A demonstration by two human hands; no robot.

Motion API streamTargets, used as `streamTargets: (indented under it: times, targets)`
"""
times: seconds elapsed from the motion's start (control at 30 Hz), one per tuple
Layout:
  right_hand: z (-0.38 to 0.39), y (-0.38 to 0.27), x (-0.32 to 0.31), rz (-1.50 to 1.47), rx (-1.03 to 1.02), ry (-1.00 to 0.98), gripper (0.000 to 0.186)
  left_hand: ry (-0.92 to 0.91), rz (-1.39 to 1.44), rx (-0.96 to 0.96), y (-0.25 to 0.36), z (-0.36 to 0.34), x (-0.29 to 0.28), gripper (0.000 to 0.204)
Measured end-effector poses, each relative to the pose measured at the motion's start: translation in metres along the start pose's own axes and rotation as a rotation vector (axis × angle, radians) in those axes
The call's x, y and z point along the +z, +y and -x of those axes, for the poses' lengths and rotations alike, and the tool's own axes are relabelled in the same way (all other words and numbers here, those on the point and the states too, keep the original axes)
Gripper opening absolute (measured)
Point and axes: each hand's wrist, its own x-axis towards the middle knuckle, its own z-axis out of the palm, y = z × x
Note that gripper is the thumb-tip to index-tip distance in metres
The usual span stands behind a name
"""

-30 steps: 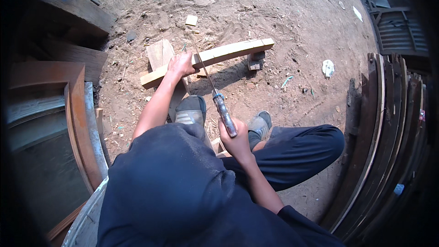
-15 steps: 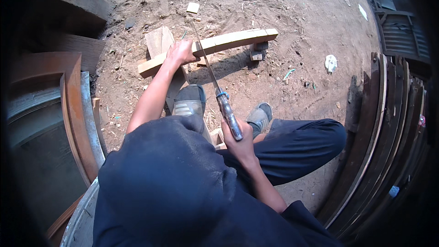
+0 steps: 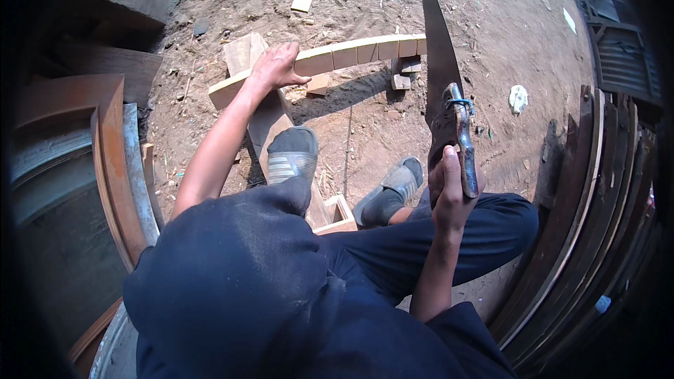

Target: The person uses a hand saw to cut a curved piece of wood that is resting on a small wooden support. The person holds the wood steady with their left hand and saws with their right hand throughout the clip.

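Observation:
My left hand (image 3: 275, 67) grips a pale curved wooden piece (image 3: 344, 57) near its left end. Several crosswise lines segment the piece, which lies over a slanting plank (image 3: 277, 118) and, toward its right, stacked wood blocks (image 3: 401, 81). A small offcut (image 3: 317, 85) is on the dirt below it. My right hand (image 3: 453, 179) holds a handsaw by its worn handle, which has blue binding; the wide blade (image 3: 439, 42) points up, off to the right of my left hand and over the piece's right end. My left sandalled foot (image 3: 291, 161) is on the plank.
Old door or window frames (image 3: 109, 161) stand at my left, below dark beams (image 3: 112, 7). Long dark boards (image 3: 576, 217) lean at my right, beside corrugated sheeting (image 3: 611, 60). A wooden box (image 3: 337, 214) sits between my feet. Scraps and a white lump (image 3: 518, 98) lie on the dirt.
My right hand has lifted the saw and moved it right, away from beside my left hand. The blade now stands upright and turned. My left hand stays on the piece, shifted slightly.

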Motion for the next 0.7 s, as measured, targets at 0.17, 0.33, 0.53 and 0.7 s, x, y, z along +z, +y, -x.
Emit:
streamTargets:
  times: [0.17,0.33,0.53,0.7]
  targets:
    - [-0.007,0.011,0.008,0.031,0.062,-0.029,0.026,0.052,-0.192,-0.13,-0.011,0.004,0.024,0.068]
    - [-0.014,0.024,0.021,0.041,0.08,-0.019,0.025,0.028,-0.17,-0.175,-0.001,0.007,0.022,0.064]
    - [-0.022,0.027,0.039,0.042,0.107,-0.073,0.025,0.045,-0.128,-0.155,-0.008,0.006,0.023,0.056]
    - [-0.02,0.029,0.051,0.043,0.089,-0.115,0.025,-0.016,-0.078,-0.168,-0.011,-0.003,0.024,0.061]
